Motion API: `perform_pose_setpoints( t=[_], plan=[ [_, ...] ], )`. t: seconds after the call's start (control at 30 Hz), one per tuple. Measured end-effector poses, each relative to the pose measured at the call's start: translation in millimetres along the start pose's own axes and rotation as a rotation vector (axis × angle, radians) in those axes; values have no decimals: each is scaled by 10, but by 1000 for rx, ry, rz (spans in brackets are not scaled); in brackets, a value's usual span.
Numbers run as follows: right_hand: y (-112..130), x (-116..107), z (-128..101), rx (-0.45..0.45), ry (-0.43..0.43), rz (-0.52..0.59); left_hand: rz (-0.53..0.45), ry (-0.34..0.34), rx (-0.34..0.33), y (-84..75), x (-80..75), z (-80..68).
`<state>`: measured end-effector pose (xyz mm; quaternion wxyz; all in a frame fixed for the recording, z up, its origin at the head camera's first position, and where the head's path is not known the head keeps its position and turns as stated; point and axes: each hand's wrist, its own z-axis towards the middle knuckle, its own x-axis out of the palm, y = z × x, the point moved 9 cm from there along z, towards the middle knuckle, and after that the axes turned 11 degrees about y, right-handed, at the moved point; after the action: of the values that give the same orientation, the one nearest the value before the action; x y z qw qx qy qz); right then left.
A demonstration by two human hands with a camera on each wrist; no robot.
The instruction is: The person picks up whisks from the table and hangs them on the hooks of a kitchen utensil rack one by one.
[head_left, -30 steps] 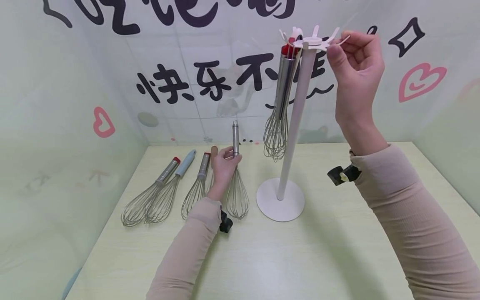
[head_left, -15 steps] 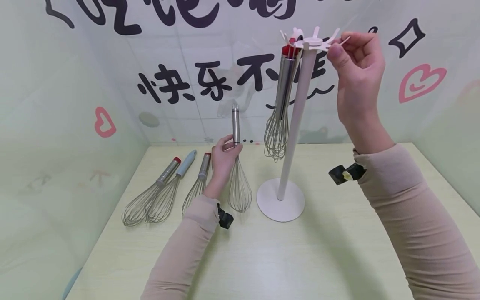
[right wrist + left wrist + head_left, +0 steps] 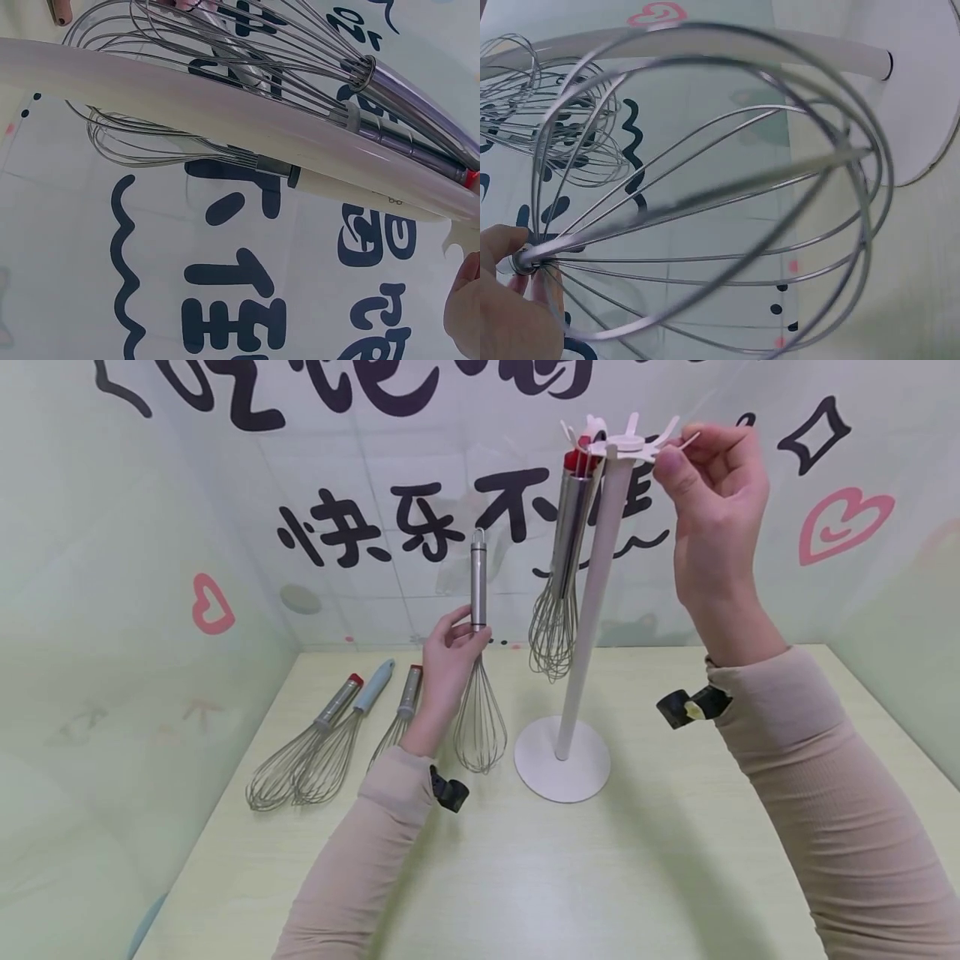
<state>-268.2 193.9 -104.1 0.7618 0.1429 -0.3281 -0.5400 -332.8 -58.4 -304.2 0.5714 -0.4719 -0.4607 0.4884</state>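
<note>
Left fingers: the left hand (image 3: 448, 662) has its fingers and thumb curled round the steel handle of the whisk (image 3: 477, 677), which it holds upright in the air, wires down, just left of the stand (image 3: 592, 593).
Right fingers: the right hand (image 3: 716, 502) pinches one white hook arm (image 3: 678, 441) at the top of the stand between thumb and forefinger.
Writing: big black Chinese characters on the wall (image 3: 420, 527); "快乐不" can be read, the rest is cut off or hidden. Pink hearts are beside them.
Change: half a second ago the whisk was lower; now its wires are clear above the table (image 3: 600, 860). The right hand has stayed on the hook.
Table: three whisks (image 3: 330, 743) lie to the left of the hand.
Left wrist view: only the wire cage (image 3: 705, 195), close up, with the stand's round base (image 3: 922, 90) behind.
Right wrist view: a pale-handled whisk (image 3: 225, 150) hangs behind the pole next to the steel one (image 3: 315, 67); the head view hardly shows it.
</note>
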Motion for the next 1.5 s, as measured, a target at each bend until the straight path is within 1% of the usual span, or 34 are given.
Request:
perform_pose_setpoints(
  t=[0.13, 0.17, 0.33, 0.5, 0.67, 0.97, 1.13, 1.23, 1.37, 1.5],
  plan=[
    [-6, -2, 6, 3, -2, -1, -16, 15, 23, -122, 54, -34],
    [-14, -7, 4, 14, -9, 13, -15, 18, 28, -152, 65, -44],
    [-12, -5, -2, 11, -18, 20, -10, 29, 49, -281, 104, -83],
    [21, 12, -5, -14, -21, -32, -7, 38, 64, -392, 118, -112],
    [36, 18, -15, -27, -28, -59, -23, 46, 82, -487, 121, -134],
    [28, 24, -20, -43, -25, -64, -86, 43, 144, -710, 125, -199],
    [31, 29, -17, -51, -31, -76, -104, 58, 193, -847, 159, -256],
    [8, 15, -23, -37, -52, -72, -116, 67, 218, -907, 184, -286],
    [-27, -6, -29, -17, -71, -55, -132, 86, 240, -976, 224, -327],
    [-25, -4, -28, -23, -62, -63, -129, 108, 255, -1044, 272, -368]
  ],
)
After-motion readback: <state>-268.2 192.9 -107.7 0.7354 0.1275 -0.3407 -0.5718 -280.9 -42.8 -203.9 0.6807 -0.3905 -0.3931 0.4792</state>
